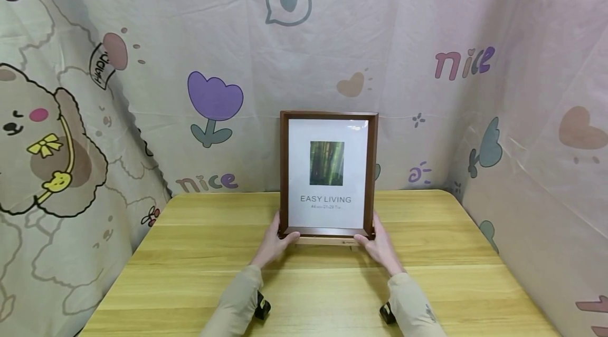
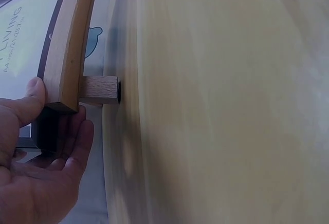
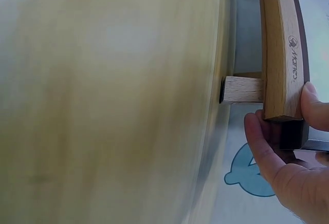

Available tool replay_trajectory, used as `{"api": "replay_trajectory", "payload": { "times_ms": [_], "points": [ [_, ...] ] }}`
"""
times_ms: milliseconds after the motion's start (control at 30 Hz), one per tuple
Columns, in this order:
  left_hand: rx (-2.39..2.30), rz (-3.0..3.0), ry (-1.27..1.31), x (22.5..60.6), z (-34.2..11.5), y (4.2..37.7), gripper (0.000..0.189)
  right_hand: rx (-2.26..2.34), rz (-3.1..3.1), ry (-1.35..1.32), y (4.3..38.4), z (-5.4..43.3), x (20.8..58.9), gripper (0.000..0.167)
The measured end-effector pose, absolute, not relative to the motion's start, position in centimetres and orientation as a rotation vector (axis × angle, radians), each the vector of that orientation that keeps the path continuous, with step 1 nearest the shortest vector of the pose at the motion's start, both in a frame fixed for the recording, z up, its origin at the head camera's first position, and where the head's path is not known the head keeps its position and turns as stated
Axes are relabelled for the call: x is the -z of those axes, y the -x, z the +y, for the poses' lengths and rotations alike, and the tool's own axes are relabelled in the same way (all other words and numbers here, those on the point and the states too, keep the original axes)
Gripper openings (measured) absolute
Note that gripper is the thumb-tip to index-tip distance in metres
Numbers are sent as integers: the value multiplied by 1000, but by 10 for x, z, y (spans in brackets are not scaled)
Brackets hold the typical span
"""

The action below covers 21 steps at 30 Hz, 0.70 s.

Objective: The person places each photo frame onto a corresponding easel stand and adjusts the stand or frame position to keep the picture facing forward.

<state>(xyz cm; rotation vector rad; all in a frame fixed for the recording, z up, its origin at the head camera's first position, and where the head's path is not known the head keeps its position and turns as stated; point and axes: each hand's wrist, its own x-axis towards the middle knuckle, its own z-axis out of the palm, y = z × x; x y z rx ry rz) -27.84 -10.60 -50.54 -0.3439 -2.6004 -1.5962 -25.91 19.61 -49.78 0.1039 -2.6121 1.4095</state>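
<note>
A brown picture frame (image 1: 328, 232) stands upright on the ledge of a small wooden easel (image 1: 325, 241). Its white insert reads "EASY LIVING" under a small green bamboo picture. My left hand (image 1: 274, 242) grips the lower left corner, thumb in front and fingers behind and below. At the lower right corner, my right hand (image 1: 378, 244) holds the frame the same way. Close up in the left wrist view, the easel's ledge (image 2: 67, 49) and a short leg (image 2: 100, 88) show beside the fingers. In the right wrist view the ledge (image 3: 282, 49) bears printed lettering. The frame hides most of the easel.
Beneath the easel is a light wood-grain table (image 1: 199, 252). A patterned cloth (image 1: 304, 63) hangs behind it and on both sides. Black devices (image 1: 262, 306) sit at both sleeve cuffs.
</note>
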Motion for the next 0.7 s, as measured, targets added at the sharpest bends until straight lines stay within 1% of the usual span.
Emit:
{"api": "replay_trajectory", "payload": {
  "times_ms": [233, 700],
  "points": [
    [1602, -2575, 350, 507, -111, 276, 89, -1406, -2610, -114, 259, 190, 497, 92],
    [1591, -2594, 297, 509, -120, 274, 93, -1449, -2621, -132, 261, 180, 496, 95]
  ]
}}
